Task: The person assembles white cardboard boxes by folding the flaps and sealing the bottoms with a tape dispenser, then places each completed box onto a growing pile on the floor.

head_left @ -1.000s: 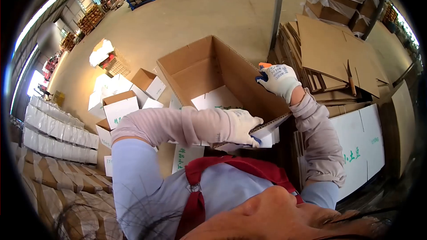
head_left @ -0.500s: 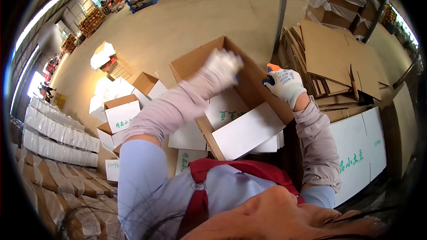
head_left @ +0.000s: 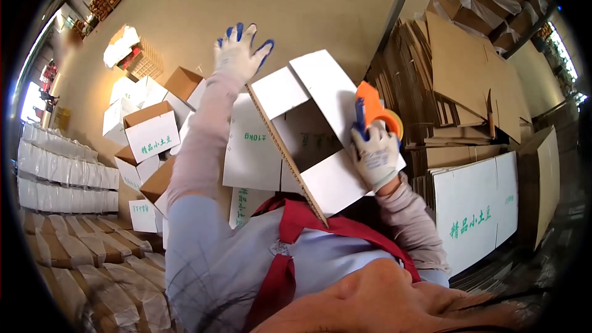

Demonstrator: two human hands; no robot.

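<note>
Between the person's two arms, a white carton is held up tilted in front of the chest, its flaps spread and the brown cardboard inside showing through the gap between them. On the right, the right hand, in a white glove, is closed round an orange tape gun and presses against the carton's right flap; the tool's roll sits just above the knuckles. On the left, the left hand, gloved in white with blue fingertips, is raised at the carton's upper left corner with its fingers spread wide and holding nothing; whether its wrist touches the cardboard edge cannot be told. A red strap crosses the person's light blue shirt below the carton. Behind the left arm, several made-up white boxes with green print stand on the concrete floor, some with their tops open. Further left lie rows of wrapped white bundles. To the right, a stack of flat brown cardboard rises behind the tape gun, and below it flat white sheets with green characters stand on edge.
</note>
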